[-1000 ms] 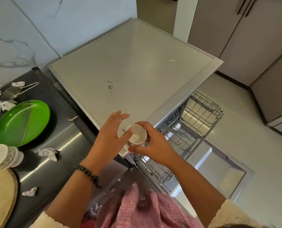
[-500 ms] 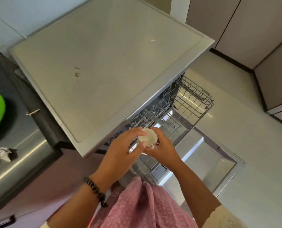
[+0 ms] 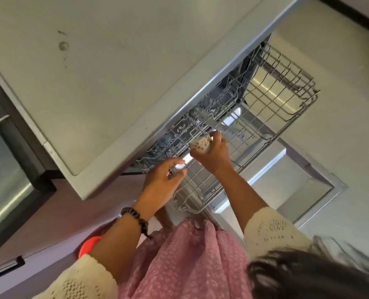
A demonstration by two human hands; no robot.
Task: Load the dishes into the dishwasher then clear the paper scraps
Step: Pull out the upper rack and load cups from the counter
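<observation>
— Where is the cup (image 3: pixel 201 143) sitting now?

— It is lying tipped on its side, its patterned wall showing, down among the wires of the pulled-out upper rack (image 3: pixel 282 100). Half a second ago it was being held above the rack's front edge, white rim up.

— Who is holding it?

— The right hand (image 3: pixel 213 155) alone is pinching it, thumb on one side, fingers curled over the top. Earlier both hands were cupping it together.

— And the left hand (image 3: pixel 161 183)?

— It is hanging apart from the cup now, fingers loosely spread and gripping nothing, just over the rack's near corner. A dark bead bracelet (image 3: pixel 136 217) is circling that wrist.

— What about around them?

— The pale tabletop (image 3: pixel 114 61) is filling the view above the rack, and the open dishwasher door (image 3: pixel 287 186) is lying flat beneath it. The green plate has slipped out of sight.
</observation>
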